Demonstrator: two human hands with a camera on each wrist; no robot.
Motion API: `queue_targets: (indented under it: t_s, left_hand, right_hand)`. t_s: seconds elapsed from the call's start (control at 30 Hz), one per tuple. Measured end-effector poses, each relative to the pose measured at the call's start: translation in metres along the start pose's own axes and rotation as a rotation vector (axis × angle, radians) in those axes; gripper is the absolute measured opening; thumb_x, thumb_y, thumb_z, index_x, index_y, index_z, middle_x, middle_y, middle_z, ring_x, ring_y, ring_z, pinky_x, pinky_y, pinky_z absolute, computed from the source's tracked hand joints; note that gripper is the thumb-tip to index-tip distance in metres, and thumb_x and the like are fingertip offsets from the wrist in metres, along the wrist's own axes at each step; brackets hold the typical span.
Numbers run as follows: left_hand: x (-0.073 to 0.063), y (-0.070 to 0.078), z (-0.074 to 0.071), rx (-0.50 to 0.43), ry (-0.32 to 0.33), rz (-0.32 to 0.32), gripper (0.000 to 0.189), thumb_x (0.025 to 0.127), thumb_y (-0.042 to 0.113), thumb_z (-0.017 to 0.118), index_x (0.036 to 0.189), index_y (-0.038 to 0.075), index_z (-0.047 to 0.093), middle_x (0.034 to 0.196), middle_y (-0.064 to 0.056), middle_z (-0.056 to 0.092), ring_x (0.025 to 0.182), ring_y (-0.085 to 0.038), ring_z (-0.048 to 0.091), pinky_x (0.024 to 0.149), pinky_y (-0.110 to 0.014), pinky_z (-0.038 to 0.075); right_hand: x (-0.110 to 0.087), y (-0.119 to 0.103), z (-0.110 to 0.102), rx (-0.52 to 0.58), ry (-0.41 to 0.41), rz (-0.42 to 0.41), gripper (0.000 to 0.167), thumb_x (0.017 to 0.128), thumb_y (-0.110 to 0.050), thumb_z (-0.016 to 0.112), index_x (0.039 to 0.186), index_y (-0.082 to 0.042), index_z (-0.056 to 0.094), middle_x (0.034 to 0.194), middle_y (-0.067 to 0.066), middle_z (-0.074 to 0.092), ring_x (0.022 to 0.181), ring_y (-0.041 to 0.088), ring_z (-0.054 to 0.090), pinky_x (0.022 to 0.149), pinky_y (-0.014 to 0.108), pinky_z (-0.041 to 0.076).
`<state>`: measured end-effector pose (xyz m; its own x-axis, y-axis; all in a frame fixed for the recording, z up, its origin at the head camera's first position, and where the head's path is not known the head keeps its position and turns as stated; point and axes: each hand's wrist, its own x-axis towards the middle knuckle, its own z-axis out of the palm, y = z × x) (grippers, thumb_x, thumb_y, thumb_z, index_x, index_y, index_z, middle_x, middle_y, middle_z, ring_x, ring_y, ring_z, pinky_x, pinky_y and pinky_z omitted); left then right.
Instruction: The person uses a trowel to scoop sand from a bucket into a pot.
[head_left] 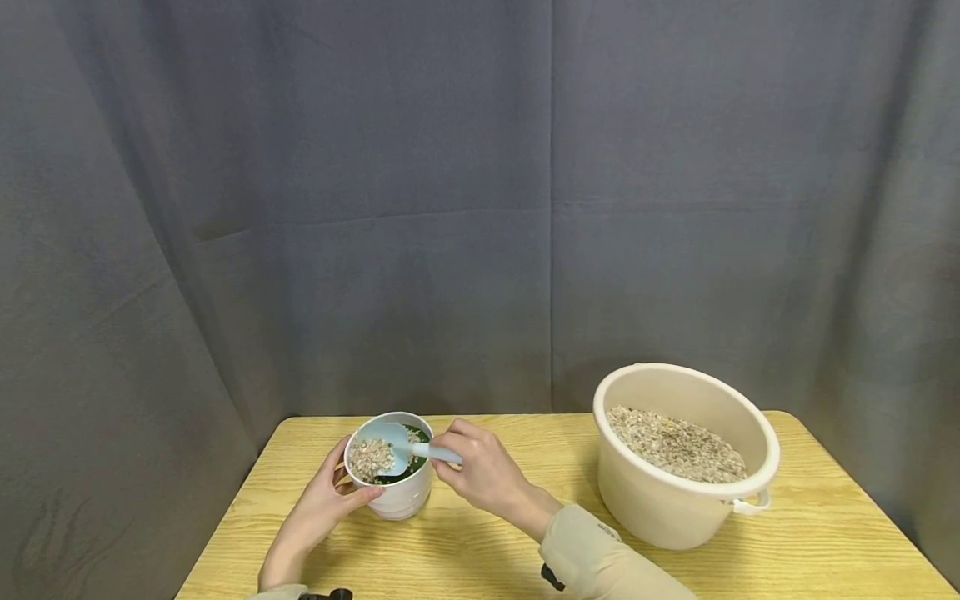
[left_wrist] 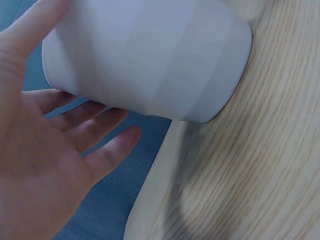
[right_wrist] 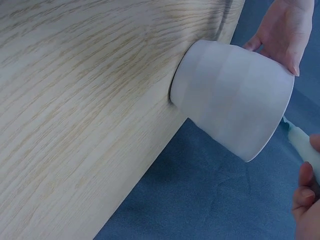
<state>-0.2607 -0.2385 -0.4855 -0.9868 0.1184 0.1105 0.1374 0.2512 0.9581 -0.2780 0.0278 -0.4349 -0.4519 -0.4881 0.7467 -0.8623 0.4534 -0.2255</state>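
A white pot with a faceted wall stands on the table at the left. My left hand holds it from the left side, thumb near the rim and fingers spread along the far wall, as the left wrist view shows. With my right hand I grip the handle of a light blue scoop. Its blade lies tilted inside the mouth of the pot. Pale, coarse grains sit at the blade's left edge and in the pot. Dark green shows inside near the right wall.
A large cream bucket with a side handle stands at the right of the wooden table. It is partly filled with the same kind of mixed grains. Grey curtains hang behind the table and along both sides.
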Motion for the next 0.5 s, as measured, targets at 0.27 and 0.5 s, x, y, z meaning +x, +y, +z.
queue_targets:
  t_s: [0.27,0.5]
  left_hand:
    - [-0.003,-0.002,-0.002,-0.02,0.004,-0.022,0.093,0.083,0.013,0.079,0.155,0.011,0.019,0.149,-0.023,0.035,0.132,-0.039,0.041,0.095,-0.033,0.048]
    - [-0.001,-0.001,0.0,-0.039,0.001,-0.019,0.094,0.083,0.012,0.079,0.155,0.011,0.018,0.15,-0.023,0.034,0.132,-0.038,0.041,0.095,-0.031,0.048]
  right_hand:
    - [-0.002,0.006,-0.005,0.012,-0.027,-0.084,0.017,0.079,0.0,0.077,0.094,-0.008,0.072,0.089,-0.002,0.06,0.072,0.006,0.056,0.065,0.011,0.047]
    - [0.001,0.016,-0.018,0.008,-0.076,-0.2,0.022,0.078,0.002,0.078,0.096,-0.008,0.071,0.091,-0.001,0.059,0.076,0.009,0.06,0.07,0.009,0.047]
